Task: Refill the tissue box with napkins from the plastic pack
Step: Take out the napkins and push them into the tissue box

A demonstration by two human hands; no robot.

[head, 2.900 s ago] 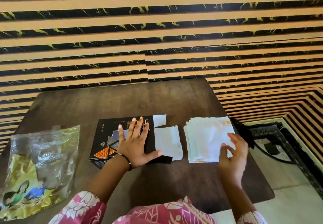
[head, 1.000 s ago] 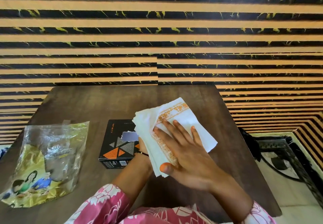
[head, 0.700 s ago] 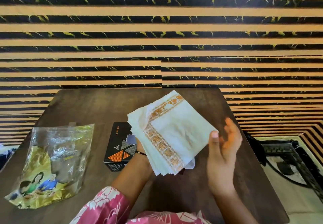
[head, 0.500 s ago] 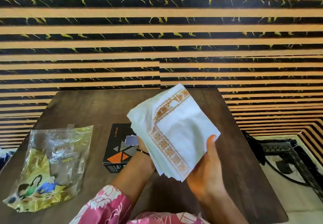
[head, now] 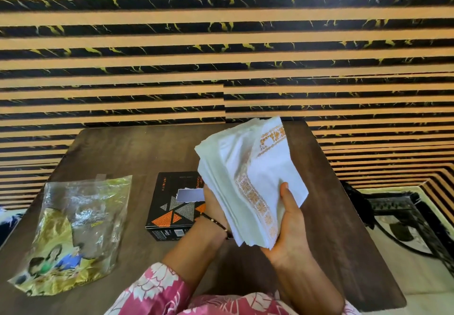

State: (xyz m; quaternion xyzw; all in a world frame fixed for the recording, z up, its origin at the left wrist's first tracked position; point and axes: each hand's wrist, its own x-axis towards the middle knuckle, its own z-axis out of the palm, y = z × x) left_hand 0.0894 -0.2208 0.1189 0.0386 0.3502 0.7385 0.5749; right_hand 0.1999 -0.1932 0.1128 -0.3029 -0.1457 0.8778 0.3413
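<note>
A thick stack of white napkins point(head: 248, 174) with an orange patterned border is held tilted above the table, between both hands. My left hand point(head: 211, 206) grips it from behind on the left and is mostly hidden by the stack. My right hand point(head: 286, 226) cups its lower right corner, thumb on the top sheet. The black tissue box point(head: 173, 205) with orange and grey triangles lies flat on the table just left of the stack, its top slot showing. The plastic pack point(head: 76, 226) lies crumpled at the left.
The dark wooden table point(head: 137, 152) stands against a striped black and tan wall. To the right, past the table's edge, a black metal frame point(head: 403, 214) stands on the light floor.
Both hands took the napkin stack off the table and raised it. In the last half second it tipped more upright, and my right hand closed under its lower corner.
</note>
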